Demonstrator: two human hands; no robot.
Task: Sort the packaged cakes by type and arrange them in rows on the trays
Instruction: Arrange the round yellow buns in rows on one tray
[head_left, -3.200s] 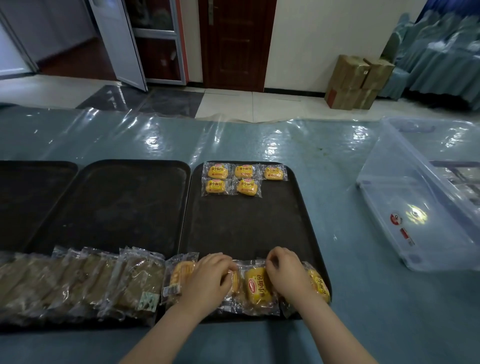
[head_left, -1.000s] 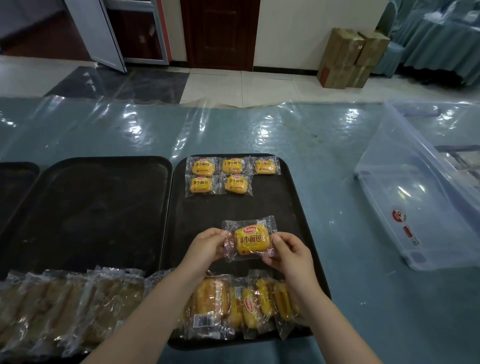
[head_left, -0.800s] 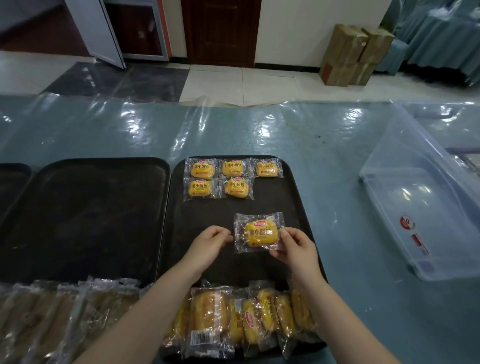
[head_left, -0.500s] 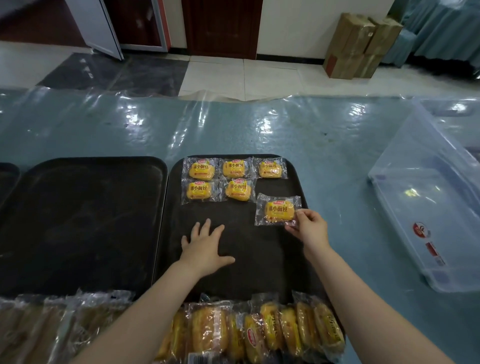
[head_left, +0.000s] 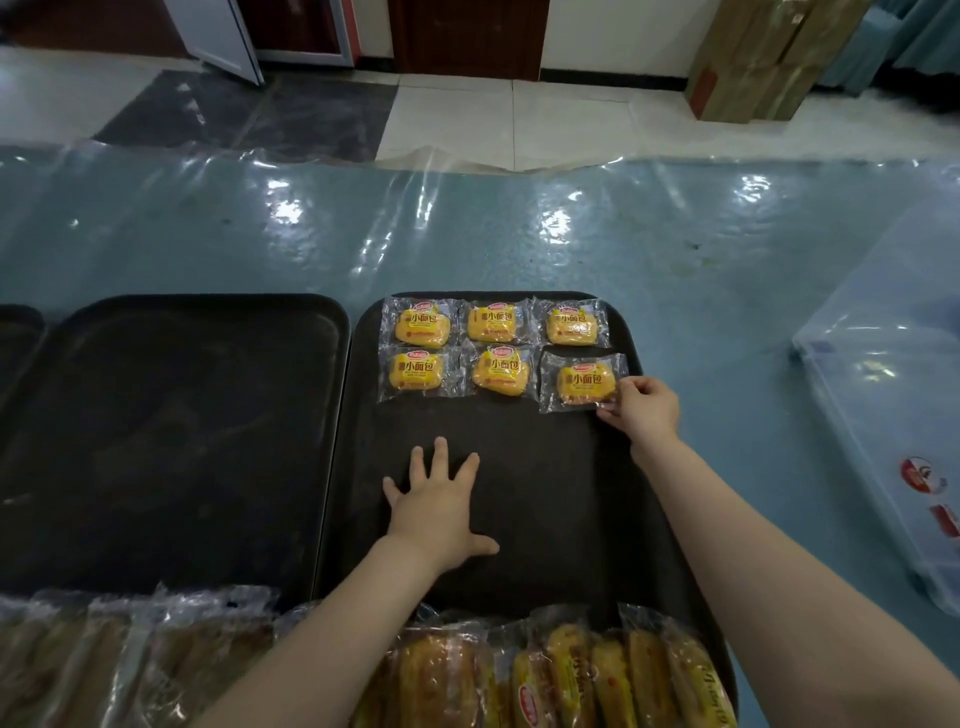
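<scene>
Teal table (head_left: 519, 234) under a clear plastic sheet, tiled floor and a dark door beyond. Far left, only the corner of one dark tray. Next, an unfilled black tray (head_left: 171, 441), with brown packaged cakes (head_left: 130, 660) heaped along its near edge. Then the working tray (head_left: 519, 519), carrying yellow cake packets in two rows of three at its far end. Left hand (head_left: 439, 506) flat on bare tray, fingers spread and straight, holding nothing. Sixth packet (head_left: 584, 382) at the right end of the second row, long axis across the tray like its neighbours, sitting a little lower than its neighbours, left edge touching or slightly overlapping the middle packet. Right hand (head_left: 644, 408) pinching that packet's near right corner, fingers curled on the wrapper. Unsorted yellow cakes (head_left: 597, 675) standing on edge along the near rim, between the two forearms, long axes running away from the body. Further right, a clear plastic bin (head_left: 883, 395) on the table; cardboard boxes (head_left: 769, 57) against the back wall. Judged from this: release next, then a reach back toward the body; pile close under both arms, the free left hand the readier for the pick.
</scene>
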